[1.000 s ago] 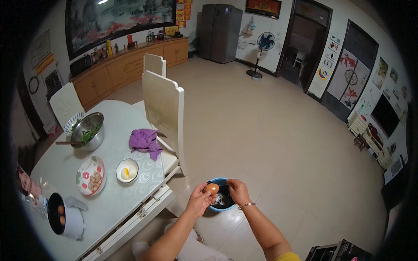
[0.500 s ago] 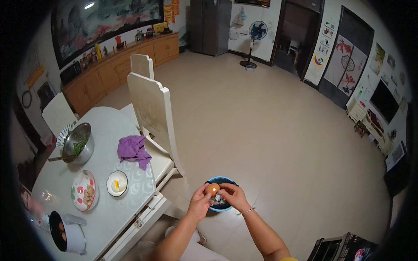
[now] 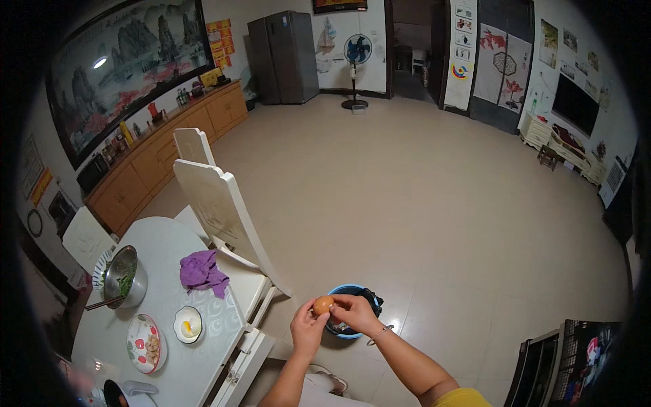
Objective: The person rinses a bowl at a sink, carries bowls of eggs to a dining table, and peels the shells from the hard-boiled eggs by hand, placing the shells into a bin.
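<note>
A brown egg is in my left hand, its fingers wrapped round it from the left and below. My right hand is closed in a pinch against the egg's right side. A small pale spot shows where its fingertips meet the egg; I cannot make out whether it is bared egg or a bit of shell. Both hands are held over a blue-rimmed bin with a dark bag in it. Pale scraps lie inside the bin, partly hidden by my right hand.
To my left, the table bears a steel bowl of greens, a bowl with pale pieces, a small dish with egg white and yolk, a purple cloth and a pot. White chairs stand beyond.
The view has tilted up and turned, so the table sits lower in it. The egg stays in my hands, which have shifted slightly left relative to the bin.
</note>
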A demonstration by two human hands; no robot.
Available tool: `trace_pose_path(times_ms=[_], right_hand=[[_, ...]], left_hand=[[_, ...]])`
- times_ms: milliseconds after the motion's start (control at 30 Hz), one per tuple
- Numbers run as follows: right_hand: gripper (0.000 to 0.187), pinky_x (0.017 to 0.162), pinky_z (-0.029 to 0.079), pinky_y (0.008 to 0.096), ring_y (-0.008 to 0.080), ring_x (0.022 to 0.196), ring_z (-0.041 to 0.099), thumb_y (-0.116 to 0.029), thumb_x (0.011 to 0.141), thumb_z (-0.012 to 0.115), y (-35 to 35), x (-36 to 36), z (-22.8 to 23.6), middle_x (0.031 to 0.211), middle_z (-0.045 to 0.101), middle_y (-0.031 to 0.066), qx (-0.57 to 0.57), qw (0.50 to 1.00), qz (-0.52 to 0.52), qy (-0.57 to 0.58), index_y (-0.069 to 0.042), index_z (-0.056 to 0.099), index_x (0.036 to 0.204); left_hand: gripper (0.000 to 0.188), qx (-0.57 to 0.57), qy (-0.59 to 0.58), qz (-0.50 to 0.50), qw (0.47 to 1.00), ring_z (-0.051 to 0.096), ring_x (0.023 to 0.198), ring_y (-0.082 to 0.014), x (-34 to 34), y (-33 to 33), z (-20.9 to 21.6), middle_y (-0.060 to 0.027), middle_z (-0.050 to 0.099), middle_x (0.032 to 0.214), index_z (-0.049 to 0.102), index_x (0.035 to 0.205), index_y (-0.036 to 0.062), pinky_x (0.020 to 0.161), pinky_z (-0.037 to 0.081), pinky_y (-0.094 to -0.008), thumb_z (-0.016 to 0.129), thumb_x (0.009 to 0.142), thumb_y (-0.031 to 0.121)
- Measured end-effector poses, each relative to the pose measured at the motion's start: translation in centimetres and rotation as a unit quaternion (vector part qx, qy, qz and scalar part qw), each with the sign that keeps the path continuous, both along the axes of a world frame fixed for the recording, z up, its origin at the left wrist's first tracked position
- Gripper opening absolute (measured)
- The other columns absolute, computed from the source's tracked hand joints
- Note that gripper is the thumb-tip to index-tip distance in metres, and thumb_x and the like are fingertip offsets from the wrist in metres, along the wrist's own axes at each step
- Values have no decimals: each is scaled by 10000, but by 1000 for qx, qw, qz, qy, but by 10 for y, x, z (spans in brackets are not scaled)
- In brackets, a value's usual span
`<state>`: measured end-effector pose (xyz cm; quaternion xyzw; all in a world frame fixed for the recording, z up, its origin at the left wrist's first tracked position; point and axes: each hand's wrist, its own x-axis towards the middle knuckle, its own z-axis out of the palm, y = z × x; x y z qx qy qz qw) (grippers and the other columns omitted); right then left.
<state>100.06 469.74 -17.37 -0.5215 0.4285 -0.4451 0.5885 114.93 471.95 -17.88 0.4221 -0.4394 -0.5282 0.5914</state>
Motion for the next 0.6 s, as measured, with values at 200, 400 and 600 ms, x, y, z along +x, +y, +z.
trace_pose_path(times_ms=[200, 400, 600], right_hand=[[304, 685, 531, 250, 126, 768, 622, -108, 879, 541, -3, -5, 2, 956, 634, 86, 43, 998, 12, -41, 57, 565, 1133], [294, 636, 509, 239, 110, 691, 612, -96, 848, 530, 0, 6, 1, 853, 649, 75, 55, 997, -15, -52, 54, 597, 1092], [280, 630, 514, 250, 121, 694, 626, -87, 843, 529, 2, 10, -13, 841, 659, 103, -4, 1000, -23, 12, 64, 599, 1068]], left_hand=[[467, -33, -189, 12, 981, 588, 977, -196, -3, 0, 14, -136, 541, 1104, 470, 1204, -75, 757, 521, -261, 641, 769, -61], [442, -35, -138, 37, 989, 590, 983, -200, -1, 5, 11, -131, 532, 1106, 505, 1168, -64, 756, 529, -262, 660, 754, -56], [472, -6, -167, 29, 985, 590, 988, -191, 2, 9, 7, -146, 548, 1115, 485, 1185, -68, 729, 539, -258, 668, 750, -55]])
